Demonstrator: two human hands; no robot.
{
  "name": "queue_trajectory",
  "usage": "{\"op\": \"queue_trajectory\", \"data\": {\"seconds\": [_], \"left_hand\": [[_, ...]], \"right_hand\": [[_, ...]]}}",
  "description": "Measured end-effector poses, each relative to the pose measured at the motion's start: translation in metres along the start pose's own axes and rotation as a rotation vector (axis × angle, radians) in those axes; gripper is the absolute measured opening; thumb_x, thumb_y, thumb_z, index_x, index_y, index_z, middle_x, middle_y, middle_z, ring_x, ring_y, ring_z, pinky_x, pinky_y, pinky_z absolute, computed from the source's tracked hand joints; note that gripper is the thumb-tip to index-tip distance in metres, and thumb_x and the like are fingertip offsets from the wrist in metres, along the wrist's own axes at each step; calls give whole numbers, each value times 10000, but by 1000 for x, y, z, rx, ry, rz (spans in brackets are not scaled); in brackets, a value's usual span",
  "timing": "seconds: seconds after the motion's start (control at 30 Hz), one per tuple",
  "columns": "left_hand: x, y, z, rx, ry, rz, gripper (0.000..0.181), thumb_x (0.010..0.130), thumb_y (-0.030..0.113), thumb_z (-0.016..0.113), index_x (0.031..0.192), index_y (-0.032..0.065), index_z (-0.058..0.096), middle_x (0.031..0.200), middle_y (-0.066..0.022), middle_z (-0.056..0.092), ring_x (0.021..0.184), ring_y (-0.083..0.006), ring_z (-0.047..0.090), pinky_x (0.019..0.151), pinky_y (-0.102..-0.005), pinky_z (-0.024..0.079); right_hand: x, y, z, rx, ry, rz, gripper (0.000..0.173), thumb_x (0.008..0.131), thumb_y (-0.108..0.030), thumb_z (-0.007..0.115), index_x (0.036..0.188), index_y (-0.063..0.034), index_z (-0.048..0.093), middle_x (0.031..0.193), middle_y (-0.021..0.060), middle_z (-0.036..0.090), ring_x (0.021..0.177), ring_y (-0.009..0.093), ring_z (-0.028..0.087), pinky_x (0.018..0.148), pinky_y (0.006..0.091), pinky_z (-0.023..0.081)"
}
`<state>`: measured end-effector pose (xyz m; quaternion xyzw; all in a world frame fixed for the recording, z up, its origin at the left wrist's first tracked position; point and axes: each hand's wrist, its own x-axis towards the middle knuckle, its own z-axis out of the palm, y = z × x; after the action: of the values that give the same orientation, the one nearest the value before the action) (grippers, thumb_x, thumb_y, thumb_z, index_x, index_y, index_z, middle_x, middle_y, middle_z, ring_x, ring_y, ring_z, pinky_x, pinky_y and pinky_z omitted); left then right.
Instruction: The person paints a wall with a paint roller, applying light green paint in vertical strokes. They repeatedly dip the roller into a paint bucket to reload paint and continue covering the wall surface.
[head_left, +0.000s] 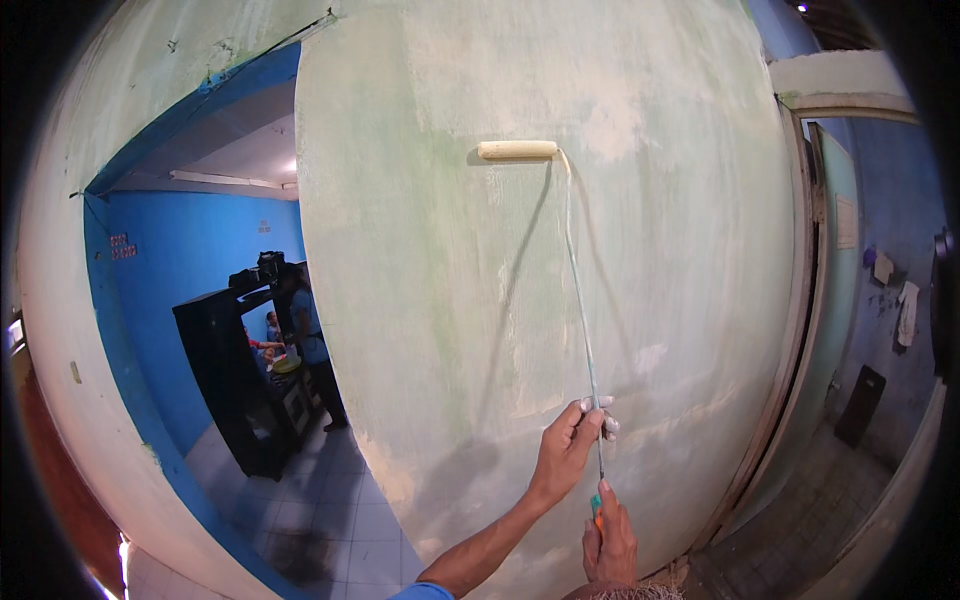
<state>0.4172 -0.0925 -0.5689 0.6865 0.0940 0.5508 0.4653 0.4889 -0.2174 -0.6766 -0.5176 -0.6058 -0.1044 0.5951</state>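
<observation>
A paint roller with a cream-coloured sleeve (517, 150) lies level against the wall (450, 262), which shows patchy pale green and cream paint. From its right end a long thin metal rod (579, 285) runs down to my hands. My left hand (566, 450) pinches the rod partway down, with white paint on its fingertips. Below it, my right hand (611, 536) is closed around the green and orange handle (597, 510) at the rod's lower end. A wetter-looking cream streak runs down the wall under the roller.
At left, a blue-edged opening (120, 300) leads to a blue room with a black cabinet (225, 375), a standing person (311, 330) and a tiled floor (360, 517). A wooden door frame (795, 330) with a pale green door (832, 300) stands at right.
</observation>
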Motion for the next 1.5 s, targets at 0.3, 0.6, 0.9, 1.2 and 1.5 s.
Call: {"op": "queue_trajectory", "data": {"seconds": [0.3,0.6,0.9,1.2,1.5], "left_hand": [[-5,22,4,-54,-13,33,328,1065,201,477,1252,-44,586,958,-91,679,863,-146,644,813,-307,525],[3,-11,3,-145,10,-4,301,1030,160,531,1267,-16,590,922,-78,680,829,-137,636,796,-306,521],[10,-87,-13,-108,72,-187,251,1029,176,551,1177,-15,619,879,-59,662,804,-124,618,765,-293,517],[-71,-177,-42,112,19,-441,251,1041,194,546,1089,-34,640,907,-56,670,862,-104,619,805,-280,501],[-156,-256,-51,208,-37,-580,269,1015,234,595,1045,-26,660,878,-47,690,807,-77,584,728,-262,468]], "right_hand": [[37,-30,-10,6,-87,-21,750,869,65,600,1541,-44,286,1039,222,583,815,363,606,699,431,509],[8,15,9,134,-192,205,774,903,37,590,1543,17,155,1102,301,584,871,427,640,730,453,516],[-65,83,32,73,-407,542,652,918,-35,611,1470,10,267,1013,284,623,827,433,651,715,466,525],[-190,168,67,39,-553,639,447,938,-119,617,1296,24,390,931,287,630,845,468,658,727,508,518],[-304,221,74,24,-630,666,391,932,-129,641,1209,14,406,880,268,626,786,453,644,666,501,505]]}}
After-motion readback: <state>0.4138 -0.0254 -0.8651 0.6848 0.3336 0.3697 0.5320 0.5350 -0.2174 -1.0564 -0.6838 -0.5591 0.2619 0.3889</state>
